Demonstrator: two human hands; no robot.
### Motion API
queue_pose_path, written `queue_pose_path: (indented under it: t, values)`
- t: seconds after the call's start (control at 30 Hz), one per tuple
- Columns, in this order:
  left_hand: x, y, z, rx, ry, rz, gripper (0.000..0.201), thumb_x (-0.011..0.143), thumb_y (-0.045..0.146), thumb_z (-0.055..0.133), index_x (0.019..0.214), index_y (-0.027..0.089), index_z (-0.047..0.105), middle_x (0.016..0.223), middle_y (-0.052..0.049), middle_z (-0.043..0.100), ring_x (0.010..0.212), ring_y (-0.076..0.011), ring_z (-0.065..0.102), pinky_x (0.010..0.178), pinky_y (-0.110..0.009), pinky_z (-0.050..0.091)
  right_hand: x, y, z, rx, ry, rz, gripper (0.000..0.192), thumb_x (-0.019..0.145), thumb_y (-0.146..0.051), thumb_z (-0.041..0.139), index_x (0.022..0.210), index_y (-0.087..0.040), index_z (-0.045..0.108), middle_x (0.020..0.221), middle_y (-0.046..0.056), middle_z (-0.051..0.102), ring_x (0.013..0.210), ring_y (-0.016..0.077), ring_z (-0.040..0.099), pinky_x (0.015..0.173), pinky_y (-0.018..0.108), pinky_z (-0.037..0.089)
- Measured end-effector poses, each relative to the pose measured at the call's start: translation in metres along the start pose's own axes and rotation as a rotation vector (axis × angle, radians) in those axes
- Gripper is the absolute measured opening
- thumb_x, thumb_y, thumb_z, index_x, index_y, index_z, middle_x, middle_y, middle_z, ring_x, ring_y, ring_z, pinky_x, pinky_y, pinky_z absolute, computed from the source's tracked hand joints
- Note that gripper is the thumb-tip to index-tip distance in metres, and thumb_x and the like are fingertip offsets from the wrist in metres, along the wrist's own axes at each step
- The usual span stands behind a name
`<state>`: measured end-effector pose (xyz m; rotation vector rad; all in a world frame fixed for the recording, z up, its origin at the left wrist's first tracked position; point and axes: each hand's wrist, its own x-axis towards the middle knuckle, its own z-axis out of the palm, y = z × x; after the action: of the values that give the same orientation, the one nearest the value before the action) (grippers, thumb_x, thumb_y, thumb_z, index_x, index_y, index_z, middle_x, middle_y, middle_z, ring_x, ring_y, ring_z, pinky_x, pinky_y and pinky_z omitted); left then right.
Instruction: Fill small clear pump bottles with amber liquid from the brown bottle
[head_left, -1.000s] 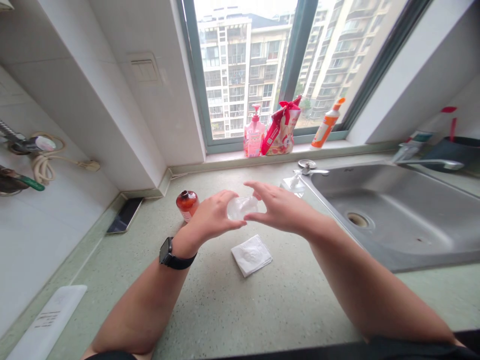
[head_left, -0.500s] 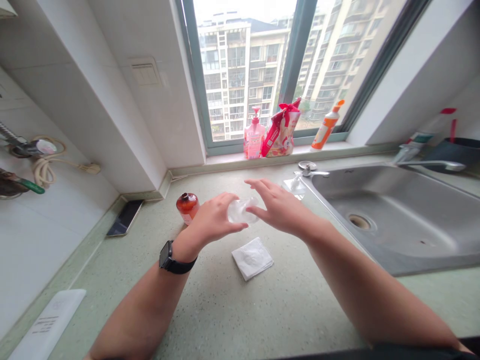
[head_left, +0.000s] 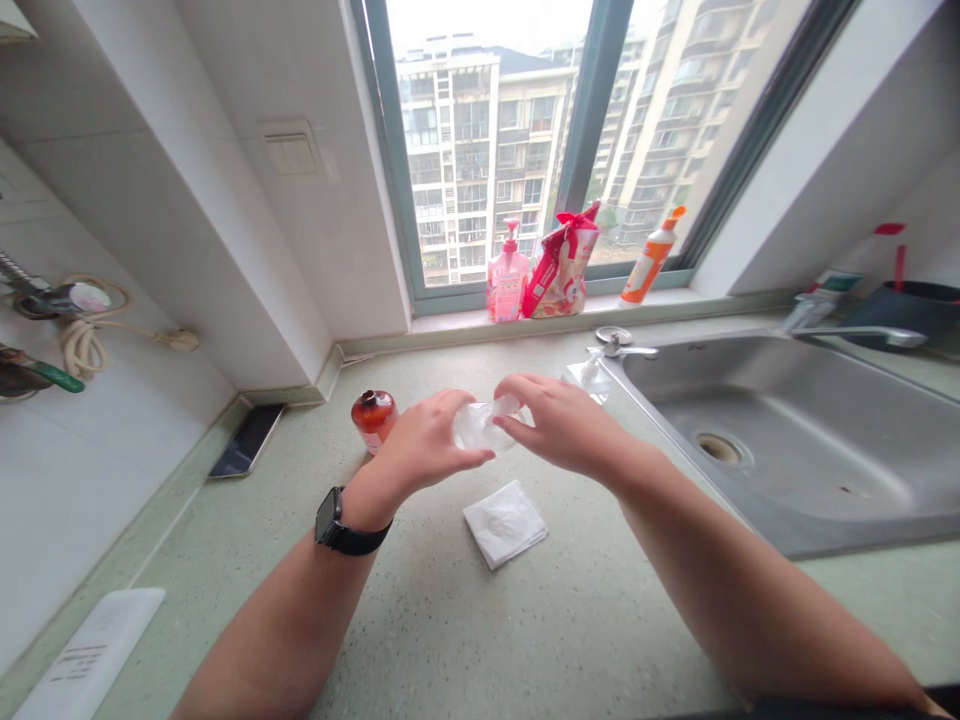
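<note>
My left hand (head_left: pixel 427 435), with a black watch on its wrist, is wrapped round a clear, see-through bottle (head_left: pixel 474 428) above the counter. The fingers of my right hand (head_left: pixel 555 418) are curled round the upper right end of that bottle. I cannot tell whether they grip its neck or a cap. Just left of my left hand stands an amber bottle (head_left: pixel 373 418) with an uncovered neck. A folded white tissue (head_left: pixel 506 523) lies on the counter below the hands. Beyond my right hand, a clear pump head (head_left: pixel 592 378) rests by the sink's edge.
A steel sink (head_left: pixel 795 440) is set into the counter on the right. On the sill stand a pink pump bottle (head_left: pixel 508 285), a red bag (head_left: pixel 566 268) and an orange bottle (head_left: pixel 649 262). A phone (head_left: pixel 247 440) and a long white object (head_left: pixel 94 655) lie at the left.
My right hand's fingers have closed from a spread pose onto the upper end of the clear bottle. My left hand keeps its hold. The view has shifted slightly.
</note>
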<state>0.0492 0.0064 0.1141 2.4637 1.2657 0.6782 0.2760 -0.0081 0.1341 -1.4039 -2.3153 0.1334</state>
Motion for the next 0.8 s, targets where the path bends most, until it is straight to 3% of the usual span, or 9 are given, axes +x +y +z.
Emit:
queue_pose_path:
  t: [0.23, 0.8]
  values:
    - [0.001, -0.005, 0.0, 0.012, -0.002, 0.003, 0.06, 0.079, 0.04, 0.093, 0.128, 0.02, 0.067, 0.128, -0.012, 0.076, 0.112, -0.0342, 0.075, 0.092, -0.044, 0.06, -0.003, 0.015, -0.007, 0.017, 0.063, -0.042, 0.018, 0.097, -0.029, 0.066, 0.114, -0.024, 0.067, 0.113, 0.007, 0.078, 0.099, 0.0246, 0.072, 0.083, 0.034, 0.05]
    - [0.005, -0.012, 0.005, 0.0, -0.05, -0.052, 0.054, 0.078, 0.037, 0.088, 0.125, 0.021, 0.067, 0.129, -0.012, 0.075, 0.114, -0.0338, 0.074, 0.097, -0.047, 0.059, -0.005, 0.03, -0.033, 0.005, 0.077, -0.003, 0.022, 0.097, -0.039, 0.064, 0.112, -0.024, 0.07, 0.102, 0.007, 0.078, 0.093, 0.0239, 0.072, 0.083, 0.035, 0.053]
